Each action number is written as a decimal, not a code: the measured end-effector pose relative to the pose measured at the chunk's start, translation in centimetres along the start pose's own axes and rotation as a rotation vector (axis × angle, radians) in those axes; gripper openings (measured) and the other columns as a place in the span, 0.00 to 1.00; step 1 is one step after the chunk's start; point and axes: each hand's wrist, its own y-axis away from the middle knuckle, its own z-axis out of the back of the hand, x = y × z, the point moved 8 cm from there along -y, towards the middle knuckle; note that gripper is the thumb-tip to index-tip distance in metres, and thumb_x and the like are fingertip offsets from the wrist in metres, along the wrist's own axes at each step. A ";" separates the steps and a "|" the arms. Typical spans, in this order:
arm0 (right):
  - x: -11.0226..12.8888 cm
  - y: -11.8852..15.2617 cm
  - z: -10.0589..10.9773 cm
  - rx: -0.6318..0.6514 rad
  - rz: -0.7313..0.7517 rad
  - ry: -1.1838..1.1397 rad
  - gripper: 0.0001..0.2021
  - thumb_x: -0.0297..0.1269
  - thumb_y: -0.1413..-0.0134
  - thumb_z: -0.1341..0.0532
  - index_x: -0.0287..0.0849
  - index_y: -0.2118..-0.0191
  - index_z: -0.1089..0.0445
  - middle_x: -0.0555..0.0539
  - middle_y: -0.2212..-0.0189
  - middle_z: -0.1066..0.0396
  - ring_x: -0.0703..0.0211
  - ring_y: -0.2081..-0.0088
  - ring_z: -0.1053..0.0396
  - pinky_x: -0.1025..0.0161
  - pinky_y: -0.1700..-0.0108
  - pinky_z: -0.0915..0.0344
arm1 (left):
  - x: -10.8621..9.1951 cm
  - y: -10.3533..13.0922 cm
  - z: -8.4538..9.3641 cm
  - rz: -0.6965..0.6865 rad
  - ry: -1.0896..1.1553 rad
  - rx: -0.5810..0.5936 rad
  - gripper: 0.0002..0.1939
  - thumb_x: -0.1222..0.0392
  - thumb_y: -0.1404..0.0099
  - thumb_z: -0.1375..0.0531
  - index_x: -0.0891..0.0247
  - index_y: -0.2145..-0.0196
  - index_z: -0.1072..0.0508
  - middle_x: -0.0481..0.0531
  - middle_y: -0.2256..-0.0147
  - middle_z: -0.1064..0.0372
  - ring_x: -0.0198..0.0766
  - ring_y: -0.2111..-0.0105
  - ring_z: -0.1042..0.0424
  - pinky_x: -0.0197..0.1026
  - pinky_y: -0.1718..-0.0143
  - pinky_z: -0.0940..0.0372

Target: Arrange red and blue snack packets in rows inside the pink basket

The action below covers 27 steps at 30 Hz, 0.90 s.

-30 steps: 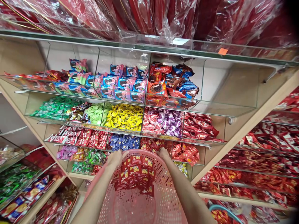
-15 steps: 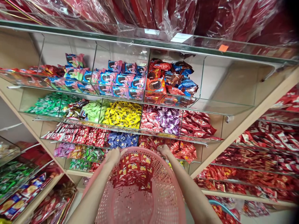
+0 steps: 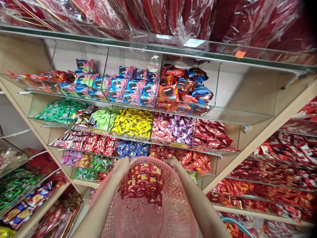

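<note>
A pink perforated plastic basket [image 3: 173, 211] is in front of me, tilted so that I look down into it. Several red packets with orange fruit pictures [image 3: 143, 180] lie in it against the far wall. My left hand [image 3: 122, 166] is closed on the far left of the rim. At the far right of the rim is my right hand [image 3: 172, 162], closed there too, its fingertips partly hidden. Just beyond the hands are dark blue packets [image 3: 132, 148], dark red packets [image 3: 163, 152] and orange-red packets [image 3: 198, 160] on a low shelf.
Glass-fronted shelves hold yellow packets [image 3: 133, 122], purple and white sweets [image 3: 182, 127] and cookie packets [image 3: 133, 86]. Plastic-wrapped red goods [image 3: 153, 16] lie on top. A slanting wooden side panel [image 3: 260, 138] stands at right. A blue-rimmed container [image 3: 237, 223] is at lower right.
The shelves have shifted slightly to the right in view. Both hands stay at the basket rim, and the packets inside look the same.
</note>
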 end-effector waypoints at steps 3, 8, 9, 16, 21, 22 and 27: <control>-0.4 0.4 0.6 0.043 -0.029 -0.142 0.15 0.44 0.58 0.37 0.38 0.81 0.36 0.47 0.83 0.32 0.61 0.79 0.33 0.66 0.77 0.37 | 0.0 0.0 0.1 -0.010 0.002 -0.009 0.34 0.36 0.40 0.61 0.66 0.63 0.29 0.66 0.63 0.28 0.52 0.59 0.30 0.48 0.60 0.38; -0.3 1.5 2.8 -0.008 0.018 -0.357 0.16 0.47 0.61 0.38 0.42 0.82 0.42 0.48 0.82 0.31 0.60 0.75 0.30 0.66 0.71 0.35 | -0.1 0.0 0.0 -0.026 0.018 -0.015 0.35 0.35 0.41 0.62 0.66 0.64 0.28 0.65 0.63 0.28 0.52 0.60 0.30 0.47 0.61 0.38; -0.1 1.9 3.3 -0.036 0.043 -0.395 0.17 0.49 0.62 0.38 0.42 0.82 0.43 0.49 0.81 0.31 0.60 0.73 0.30 0.66 0.69 0.34 | -0.1 0.0 0.0 -0.032 0.012 -0.019 0.35 0.35 0.41 0.62 0.66 0.64 0.28 0.65 0.63 0.28 0.52 0.60 0.30 0.47 0.61 0.38; 2.4 6.3 4.1 -0.032 0.279 -0.795 0.17 0.47 0.68 0.33 0.39 0.80 0.37 0.50 0.73 0.31 0.63 0.68 0.33 0.63 0.62 0.34 | 0.0 -0.2 -0.1 -0.029 0.002 -0.025 0.34 0.35 0.41 0.60 0.65 0.64 0.28 0.64 0.63 0.28 0.53 0.60 0.30 0.48 0.62 0.37; 3.5 8.9 3.3 0.036 0.292 -0.842 0.14 0.44 0.66 0.33 0.40 0.79 0.35 0.49 0.70 0.31 0.63 0.67 0.34 0.64 0.63 0.33 | -0.1 0.0 0.0 -0.026 0.016 -0.022 0.34 0.36 0.41 0.60 0.66 0.64 0.28 0.64 0.63 0.28 0.54 0.60 0.30 0.48 0.61 0.37; 3.6 9.2 3.2 0.045 0.296 -0.850 0.14 0.43 0.66 0.33 0.40 0.79 0.35 0.49 0.68 0.31 0.63 0.65 0.34 0.65 0.63 0.33 | -0.1 0.0 0.0 -0.026 0.016 -0.021 0.33 0.36 0.41 0.60 0.66 0.64 0.28 0.64 0.63 0.28 0.53 0.60 0.30 0.48 0.61 0.37; 3.4 10.1 1.7 0.144 0.189 -1.029 0.14 0.39 0.64 0.32 0.41 0.80 0.39 0.52 0.72 0.31 0.64 0.67 0.32 0.65 0.62 0.32 | 0.0 -0.1 -0.1 -0.029 0.002 -0.024 0.33 0.36 0.41 0.59 0.67 0.63 0.28 0.64 0.63 0.28 0.53 0.60 0.30 0.48 0.61 0.38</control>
